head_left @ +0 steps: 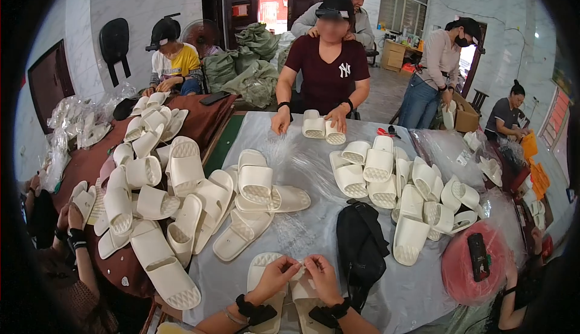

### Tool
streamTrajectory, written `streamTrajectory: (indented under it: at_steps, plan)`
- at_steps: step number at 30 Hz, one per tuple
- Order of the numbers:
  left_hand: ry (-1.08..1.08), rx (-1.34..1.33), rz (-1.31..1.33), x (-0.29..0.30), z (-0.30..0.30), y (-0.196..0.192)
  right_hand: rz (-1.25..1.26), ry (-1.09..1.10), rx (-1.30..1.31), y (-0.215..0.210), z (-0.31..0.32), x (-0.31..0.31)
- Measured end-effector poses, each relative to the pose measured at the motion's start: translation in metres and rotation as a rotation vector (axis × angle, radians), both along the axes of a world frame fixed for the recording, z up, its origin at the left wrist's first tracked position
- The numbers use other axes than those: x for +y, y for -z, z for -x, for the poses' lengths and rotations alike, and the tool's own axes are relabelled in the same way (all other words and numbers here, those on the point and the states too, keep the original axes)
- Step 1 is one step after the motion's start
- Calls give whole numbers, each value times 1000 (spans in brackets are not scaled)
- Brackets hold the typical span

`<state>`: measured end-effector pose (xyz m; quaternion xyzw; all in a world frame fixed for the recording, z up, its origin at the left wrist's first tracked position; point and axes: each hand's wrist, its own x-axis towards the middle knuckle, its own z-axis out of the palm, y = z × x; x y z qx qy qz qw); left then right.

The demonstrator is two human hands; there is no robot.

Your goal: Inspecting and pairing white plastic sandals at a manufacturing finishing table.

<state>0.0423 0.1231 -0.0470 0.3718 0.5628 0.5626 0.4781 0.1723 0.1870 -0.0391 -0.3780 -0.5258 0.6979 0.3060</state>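
Two cream slide slippers lie side by side at the table's near edge, the left slipper point(260, 265) and the right slipper point(305, 311). Over them my left hand point(278, 278) and my right hand point(324, 281) meet, thumbs and fingertips pinched together close to the top of the right slipper. Whatever sits between the fingertips is too small to make out. Black bands circle both wrists. Just ahead of my hands, a cluster of loose slippers point(255, 184) rests on the grey plastic table cover point(241, 138).
A slipper pile point(175, 201) spreads to the left, another point(411, 195) to the right. Beside my right hand lies a black bag point(360, 243); farther right, a black cylinder point(477, 255) on a pink round bundle point(462, 270). Across the table a co-worker point(326, 71) handles slippers point(314, 124). Others work around.
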Motion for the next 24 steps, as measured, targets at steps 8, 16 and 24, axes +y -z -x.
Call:
streamTrajectory:
  at_steps: [8,16,24]
  plan:
    - [4,29,49,-3,1,-4,-20,0,67,8,2,0]
    - [0,43,4,-1,2,6,-14,-14,12,2,0,0]
    - [-15,131,61,-2,1,-3,1,24,66,2,2,0]
